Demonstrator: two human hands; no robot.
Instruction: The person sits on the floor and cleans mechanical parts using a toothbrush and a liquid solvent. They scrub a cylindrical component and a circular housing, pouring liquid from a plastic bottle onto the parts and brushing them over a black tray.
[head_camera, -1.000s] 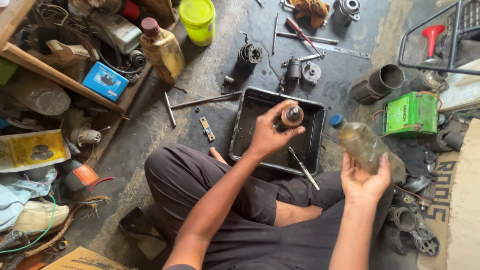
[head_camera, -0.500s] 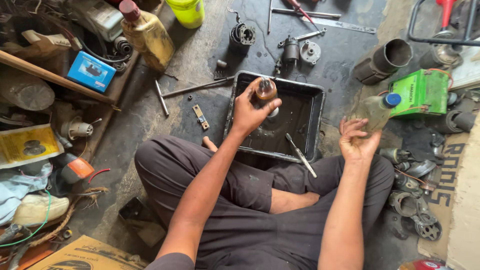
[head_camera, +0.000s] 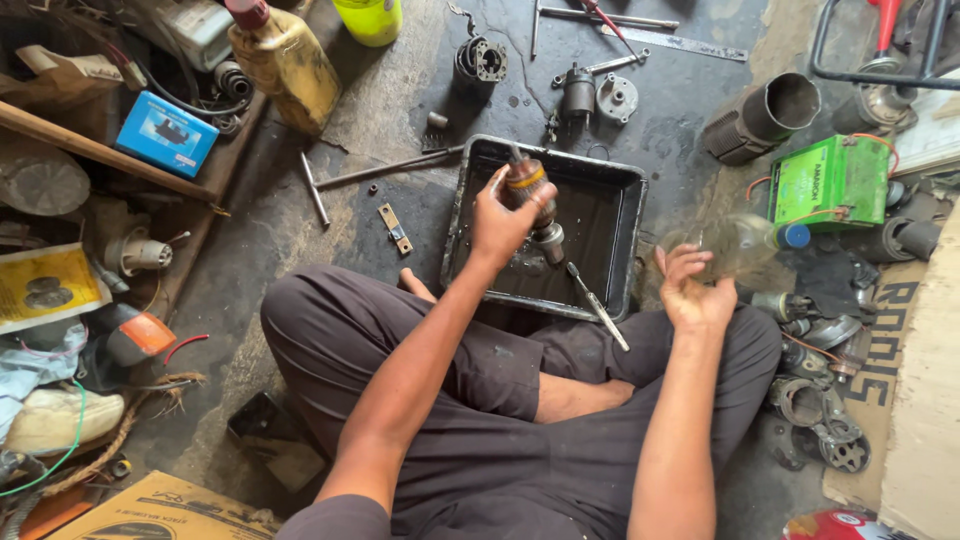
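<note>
Overhead view of a person seated cross-legged on a stained concrete floor (head_camera: 400, 110). The left hand (head_camera: 500, 215) has its grip wrapped firmly around a cylindrical motor armature with copper-coloured windings and a steel shaft (head_camera: 533, 205), holding it tilted above the middle of a shallow black rectangular metal tray (head_camera: 625, 250) that lies on the floor just beyond the knees. The right hand (head_camera: 690, 290), to the right of the tray, has its fingers curled around the base of a clear plastic bottle with a blue cap (head_camera: 735, 243), which lies nearly level, cap pointing right. A slim brush with a metal handle (head_camera: 597, 305) rests across the near right rim of the tray. A green box-shaped battery (head_camera: 832, 182) stands just right of the bottle, and a ribbed grey metal cylinder housing (head_camera: 758, 118) lies beyond it. At far left stands a yellowish plastic oil jug with a red cap (head_camera: 288, 62); beside it, further left, lies a small blue cardboard box (head_camera: 166, 133). A long steel rod (head_camera: 385, 170) lies on the floor left of the tray.
</note>
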